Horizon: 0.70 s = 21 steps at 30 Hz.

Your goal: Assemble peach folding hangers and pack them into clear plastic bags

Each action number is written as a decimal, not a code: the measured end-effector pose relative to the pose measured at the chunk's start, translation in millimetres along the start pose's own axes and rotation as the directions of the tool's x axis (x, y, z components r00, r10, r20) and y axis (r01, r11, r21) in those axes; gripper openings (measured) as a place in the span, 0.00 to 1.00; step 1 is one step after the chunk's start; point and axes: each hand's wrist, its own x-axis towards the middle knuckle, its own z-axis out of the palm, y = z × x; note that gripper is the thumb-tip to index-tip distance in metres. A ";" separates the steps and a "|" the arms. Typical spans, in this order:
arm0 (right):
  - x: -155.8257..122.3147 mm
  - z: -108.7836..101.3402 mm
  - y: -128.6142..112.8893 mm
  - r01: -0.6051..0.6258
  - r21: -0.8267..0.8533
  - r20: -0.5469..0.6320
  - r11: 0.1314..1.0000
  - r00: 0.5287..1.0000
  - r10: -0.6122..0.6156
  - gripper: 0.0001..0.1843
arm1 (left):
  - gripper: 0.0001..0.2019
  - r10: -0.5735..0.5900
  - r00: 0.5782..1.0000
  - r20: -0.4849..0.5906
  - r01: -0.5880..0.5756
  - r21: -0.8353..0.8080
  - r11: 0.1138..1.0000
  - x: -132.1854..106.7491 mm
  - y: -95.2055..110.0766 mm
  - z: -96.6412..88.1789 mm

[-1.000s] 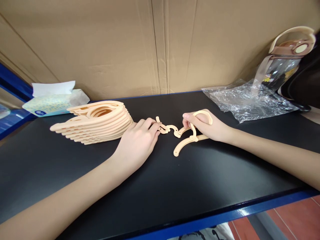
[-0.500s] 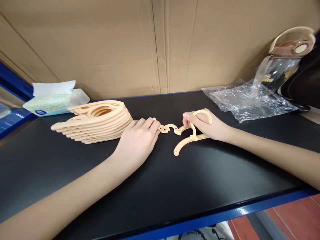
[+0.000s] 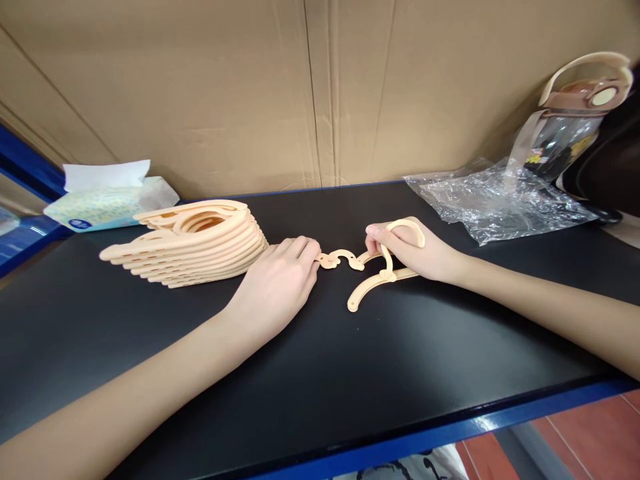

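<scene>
Between the hands lies a peach plastic folding hanger (image 3: 371,285), with its arms apart and its curved hook up. My right hand (image 3: 425,247) pinches it between thumb and fingers, and the hook passes in front of that hand. My left hand (image 3: 280,273) rests palm down with its fingers closed over a flat peach plastic hanger part (image 3: 327,260). Only that part's right end shows; the rest is under the fingers. It touches or overlaps a curved piece (image 3: 345,256) by the hanger's arm; I cannot tell whether they are joined. A stack of folded hangers (image 3: 200,247) stands beside my left hand.
A tissue pack (image 3: 110,203) lies at the back left. Crinkled clear plastic film (image 3: 495,200) lies at the back right, near a handled drink bottle (image 3: 565,133). Cardboard (image 3: 225,93) rises behind the black tabletop (image 3: 320,373), which has a blue front edge (image 3: 410,433).
My left fingers have shifted slightly, and the small tip that stuck up above them is now out of sight. My right hand and the hanger have hardly moved.
</scene>
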 end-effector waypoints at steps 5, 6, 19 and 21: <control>0.1 -0.5 0.8 -0.005 -0.008 -0.004 1.000 1.000 0.005 0.29 | 0.09 0.022 1.000 0.006 -0.023 0.061 0.998 0.0 2.9 -3.8; 0.2 -0.5 1.0 -0.003 -0.002 -0.005 1.000 1.000 0.003 0.28 | 0.10 0.017 1.000 0.012 -0.017 0.076 0.997 0.0 3.7 -4.6; 0.4 0.1 2.1 -0.003 -0.001 -0.019 1.000 1.000 0.003 0.25 | 0.04 -0.030 0.999 0.013 0.031 -0.145 0.989 -1.2 9.7 -3.7; 0.4 0.0 2.2 0.002 -0.010 -0.019 1.000 1.000 -0.002 0.26 | 0.05 -0.018 1.000 0.004 0.018 -0.202 0.979 -1.0 9.5 -3.2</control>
